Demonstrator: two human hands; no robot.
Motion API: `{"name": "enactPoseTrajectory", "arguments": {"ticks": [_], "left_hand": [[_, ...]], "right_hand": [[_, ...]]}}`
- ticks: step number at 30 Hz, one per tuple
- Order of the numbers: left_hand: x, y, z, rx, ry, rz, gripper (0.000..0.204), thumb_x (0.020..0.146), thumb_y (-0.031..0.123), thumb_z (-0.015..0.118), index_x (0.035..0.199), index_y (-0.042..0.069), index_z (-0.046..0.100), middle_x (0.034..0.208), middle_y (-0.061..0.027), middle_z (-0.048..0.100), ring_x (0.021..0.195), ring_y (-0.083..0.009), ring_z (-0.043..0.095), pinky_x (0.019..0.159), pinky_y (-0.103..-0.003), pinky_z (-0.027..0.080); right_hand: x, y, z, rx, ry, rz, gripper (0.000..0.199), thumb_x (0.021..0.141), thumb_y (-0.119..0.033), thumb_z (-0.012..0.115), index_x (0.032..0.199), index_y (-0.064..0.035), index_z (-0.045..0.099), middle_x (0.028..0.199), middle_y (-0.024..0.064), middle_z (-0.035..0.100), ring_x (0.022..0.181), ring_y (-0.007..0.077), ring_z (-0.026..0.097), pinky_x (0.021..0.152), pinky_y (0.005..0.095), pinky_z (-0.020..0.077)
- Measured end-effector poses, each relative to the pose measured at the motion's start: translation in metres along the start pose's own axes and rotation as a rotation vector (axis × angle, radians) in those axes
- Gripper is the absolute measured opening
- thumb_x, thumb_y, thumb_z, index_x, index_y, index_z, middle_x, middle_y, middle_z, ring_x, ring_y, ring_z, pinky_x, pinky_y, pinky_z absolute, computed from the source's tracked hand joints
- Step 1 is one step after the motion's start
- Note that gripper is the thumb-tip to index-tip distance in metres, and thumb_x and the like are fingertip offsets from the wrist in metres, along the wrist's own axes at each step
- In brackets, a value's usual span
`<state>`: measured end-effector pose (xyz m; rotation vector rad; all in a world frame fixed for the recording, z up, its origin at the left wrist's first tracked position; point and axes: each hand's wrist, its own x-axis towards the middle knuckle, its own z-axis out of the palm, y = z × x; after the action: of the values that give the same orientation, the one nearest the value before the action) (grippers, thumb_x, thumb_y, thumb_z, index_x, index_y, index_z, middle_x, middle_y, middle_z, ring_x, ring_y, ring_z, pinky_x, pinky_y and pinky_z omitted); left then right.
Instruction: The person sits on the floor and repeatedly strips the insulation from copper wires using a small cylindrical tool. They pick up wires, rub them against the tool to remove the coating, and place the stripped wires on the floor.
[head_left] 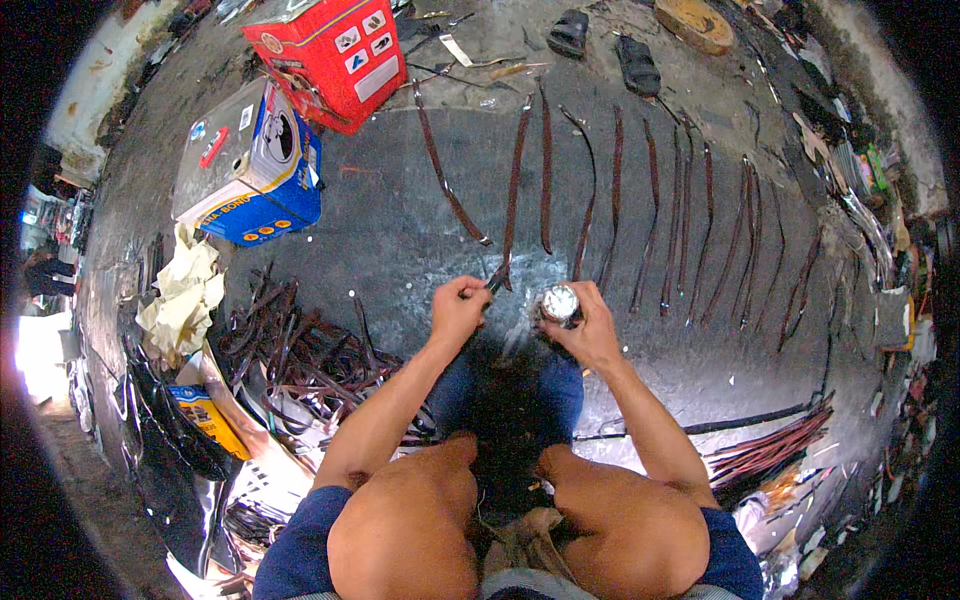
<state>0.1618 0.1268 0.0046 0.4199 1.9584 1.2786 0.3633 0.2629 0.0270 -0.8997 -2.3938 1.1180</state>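
Note:
My left hand (460, 310) is closed, its fingertips pinching a thin dark piece (496, 279). Whether that is a tool or a strip's end, I cannot tell. It meets the lower end of a long dark brown strip (518, 165) lying on the dark floor sheet. In my right hand (592, 330) is a small round container (560, 303) with a pale, shiny top, gripped by its sides just above my right knee. Several more brown strips (652, 190) lie apart, roughly side by side, ahead of my hands and off to the right.
A blue and white tin (265, 190) and a red tin (345, 65) stand at the far left. Tangled brown strips (300, 340) are heaped left of my arm beside crumpled cream paper (183, 295). A bundle of reddish strips (775, 445) lies right. Dark sandals (638, 65) sit at the back.

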Motion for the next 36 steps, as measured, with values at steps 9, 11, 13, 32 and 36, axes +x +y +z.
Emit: {"name": "enactPoseTrajectory", "arguments": {"ticks": [9, 11, 13, 32, 36], "left_hand": [[0.012, 0.008, 0.041, -0.435, -0.302, -0.223, 0.030, 0.082, -0.003, 0.062, 0.112, -0.007, 0.064, 0.082, -0.0071, 0.066, 0.064, -0.0140, 0.061, 0.052, -0.027, 0.048], [0.009, 0.005, 0.044, -0.459, -0.357, -0.233, 0.034, 0.082, -0.005, 0.061, 0.116, -0.008, 0.063, 0.083, -0.0070, 0.065, 0.066, -0.0144, 0.061, 0.057, -0.027, 0.048], [0.001, 0.002, 0.047, -0.543, -0.415, -0.271, 0.035, 0.082, -0.004, 0.060, 0.118, -0.006, 0.064, 0.082, -0.0062, 0.064, 0.065, -0.0131, 0.059, 0.057, -0.026, 0.045], [0.039, -0.021, 0.070, 0.416, -0.389, 0.154, 0.012, 0.074, 0.014, 0.075, 0.080, 0.004, 0.077, 0.065, -0.0068, 0.069, 0.061, -0.0144, 0.064, 0.057, -0.032, 0.049], [0.041, -0.026, 0.073, 0.441, -0.354, 0.183, 0.012, 0.073, 0.013, 0.072, 0.081, 0.005, 0.076, 0.070, -0.0088, 0.071, 0.064, -0.0189, 0.066, 0.064, -0.035, 0.052]], "right_hand": [[0.015, 0.026, -0.012, 0.733, 0.442, 0.542, 0.046, 0.086, -0.022, 0.080, 0.119, -0.0025, 0.055, 0.103, 0.0086, 0.068, 0.087, 0.0171, 0.068, 0.069, 0.0289, 0.0598], [0.013, 0.015, -0.016, 0.729, 0.500, 0.408, 0.051, 0.083, -0.019, 0.082, 0.121, -0.0019, 0.052, 0.106, 0.0101, 0.068, 0.088, 0.0178, 0.068, 0.068, 0.0296, 0.0592], [0.010, 0.011, -0.010, 0.664, 0.499, 0.211, 0.059, 0.080, -0.017, 0.085, 0.124, -0.0002, 0.049, 0.109, 0.0132, 0.068, 0.089, 0.0189, 0.069, 0.064, 0.0302, 0.0579], [-0.026, 0.019, -0.015, 0.376, 0.405, 0.256, 0.072, 0.076, -0.025, 0.087, 0.130, -0.0028, 0.044, 0.108, 0.0143, 0.068, 0.094, 0.0228, 0.069, 0.076, 0.0355, 0.0596], [-0.023, 0.010, 0.009, -0.007, 0.214, 0.194, 0.073, 0.074, -0.025, 0.090, 0.128, -0.0023, 0.046, 0.106, 0.0167, 0.069, 0.091, 0.0244, 0.071, 0.076, 0.0363, 0.0588]]}}
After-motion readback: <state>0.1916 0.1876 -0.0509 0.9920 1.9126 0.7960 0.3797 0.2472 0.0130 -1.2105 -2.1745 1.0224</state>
